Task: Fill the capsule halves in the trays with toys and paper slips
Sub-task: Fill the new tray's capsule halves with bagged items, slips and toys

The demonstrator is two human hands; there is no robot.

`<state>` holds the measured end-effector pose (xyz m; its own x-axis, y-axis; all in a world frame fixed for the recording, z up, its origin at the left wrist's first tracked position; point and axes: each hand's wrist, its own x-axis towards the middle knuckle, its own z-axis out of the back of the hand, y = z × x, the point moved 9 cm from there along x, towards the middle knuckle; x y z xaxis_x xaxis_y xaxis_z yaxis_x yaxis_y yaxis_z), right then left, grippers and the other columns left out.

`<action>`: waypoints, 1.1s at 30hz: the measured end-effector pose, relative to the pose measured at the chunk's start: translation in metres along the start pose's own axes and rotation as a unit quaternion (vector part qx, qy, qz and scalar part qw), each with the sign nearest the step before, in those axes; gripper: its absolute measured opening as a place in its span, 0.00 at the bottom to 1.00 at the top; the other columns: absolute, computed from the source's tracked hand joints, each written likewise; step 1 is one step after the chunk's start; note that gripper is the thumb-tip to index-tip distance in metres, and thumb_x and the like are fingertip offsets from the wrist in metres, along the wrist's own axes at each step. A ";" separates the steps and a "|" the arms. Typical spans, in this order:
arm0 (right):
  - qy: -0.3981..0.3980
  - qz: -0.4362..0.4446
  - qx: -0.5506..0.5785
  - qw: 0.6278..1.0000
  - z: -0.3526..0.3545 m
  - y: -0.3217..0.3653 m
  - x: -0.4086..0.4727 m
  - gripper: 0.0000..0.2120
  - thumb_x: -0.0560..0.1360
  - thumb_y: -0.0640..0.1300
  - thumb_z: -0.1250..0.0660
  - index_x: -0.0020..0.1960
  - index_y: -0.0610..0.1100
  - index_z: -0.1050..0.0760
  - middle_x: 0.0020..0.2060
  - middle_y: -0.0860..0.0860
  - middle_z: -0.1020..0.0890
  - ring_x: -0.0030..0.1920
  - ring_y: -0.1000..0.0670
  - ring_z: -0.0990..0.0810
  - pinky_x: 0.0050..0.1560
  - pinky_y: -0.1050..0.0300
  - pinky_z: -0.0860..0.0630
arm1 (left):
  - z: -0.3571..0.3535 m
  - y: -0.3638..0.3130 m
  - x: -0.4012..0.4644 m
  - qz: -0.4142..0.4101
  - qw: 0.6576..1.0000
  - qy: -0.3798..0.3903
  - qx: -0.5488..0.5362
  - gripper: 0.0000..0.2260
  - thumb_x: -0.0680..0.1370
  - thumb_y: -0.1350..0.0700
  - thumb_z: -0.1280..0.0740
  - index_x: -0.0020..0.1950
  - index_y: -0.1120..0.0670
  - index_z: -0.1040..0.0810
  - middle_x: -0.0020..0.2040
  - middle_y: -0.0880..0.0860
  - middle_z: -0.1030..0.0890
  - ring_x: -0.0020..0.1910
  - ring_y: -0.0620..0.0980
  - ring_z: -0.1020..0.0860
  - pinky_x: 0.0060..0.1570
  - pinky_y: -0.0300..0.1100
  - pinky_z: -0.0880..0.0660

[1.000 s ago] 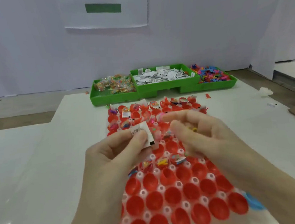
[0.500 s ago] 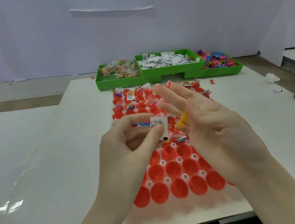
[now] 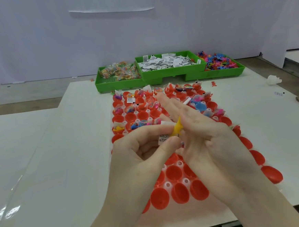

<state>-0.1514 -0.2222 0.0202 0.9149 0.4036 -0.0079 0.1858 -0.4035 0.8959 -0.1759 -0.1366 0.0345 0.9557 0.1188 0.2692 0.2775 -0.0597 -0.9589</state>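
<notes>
A clear tray of red capsule halves (image 3: 174, 172) lies on the white table in front of me. Its far rows hold small toys and paper slips; the near cups show bare red. Above the tray's middle, my left hand (image 3: 144, 153) pinches a paper slip (image 3: 163, 138) between thumb and forefinger. My right hand (image 3: 210, 140) is pressed close against it, fingers stretched forward, holding a yellow toy (image 3: 177, 129) on its palm side. The left forefinger tip touches that toy. The right thumb is hidden.
Three green bins stand behind the tray: bagged toys (image 3: 120, 72) left, paper slips (image 3: 168, 62) middle, coloured plastic toys (image 3: 218, 63) right. A crumpled white piece (image 3: 274, 80) and a loose slip (image 3: 278, 93) lie at right. The table's front edge runs just under my wrists.
My hands have come together; the yellow toy now touches my left forefinger beside the slip. The view has tilted up, so the tray sits lower.
</notes>
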 end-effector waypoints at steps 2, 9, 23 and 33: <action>-0.005 0.019 -0.062 0.998 0.005 0.002 0.001 0.25 0.67 0.49 0.38 0.65 0.53 0.30 0.54 0.65 0.20 0.60 0.63 0.25 0.60 0.56 0.31 | 0.001 0.002 0.000 -0.010 1.000 0.005 0.018 0.10 0.62 0.56 0.30 0.42 0.49 0.16 0.37 0.47 0.15 0.37 0.46 0.17 0.37 0.30 0.23; -0.011 0.161 -0.303 0.939 -0.010 0.021 0.003 0.07 0.68 0.41 0.29 0.44 0.51 0.19 0.37 0.58 0.16 0.37 0.59 0.17 0.39 0.69 0.23 | 0.039 -0.012 0.001 -0.002 0.994 -0.001 0.106 0.17 0.61 0.55 0.32 0.48 0.48 0.28 0.33 0.48 0.16 0.33 0.44 0.18 0.35 0.31 0.23; 0.046 0.183 -0.574 0.797 -0.030 -0.029 -0.003 0.10 0.70 0.50 0.30 0.51 0.52 0.19 0.42 0.60 0.18 0.42 0.60 0.22 0.45 0.66 0.26 | 0.091 0.011 -0.023 -0.030 0.936 -0.007 0.349 0.08 0.67 0.62 0.28 0.38 0.48 0.16 0.33 0.44 0.17 0.36 0.39 0.19 0.39 0.26 0.27; 0.094 0.263 -0.710 0.647 -0.048 -0.054 -0.026 0.16 0.68 0.61 0.38 0.43 0.53 0.18 0.39 0.60 0.17 0.44 0.55 0.22 0.44 0.59 0.26 | 0.067 0.026 -0.026 -0.096 0.847 0.130 0.506 0.06 0.66 0.61 0.31 0.39 0.54 0.16 0.34 0.43 0.20 0.35 0.38 0.24 0.37 0.22 0.30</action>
<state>-0.2024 -0.1719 -0.0068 0.6335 0.6635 0.3980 -0.7715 0.5808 0.2597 -0.2001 -0.0753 -0.0036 0.9286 -0.2001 0.3125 0.3295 0.8321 -0.4461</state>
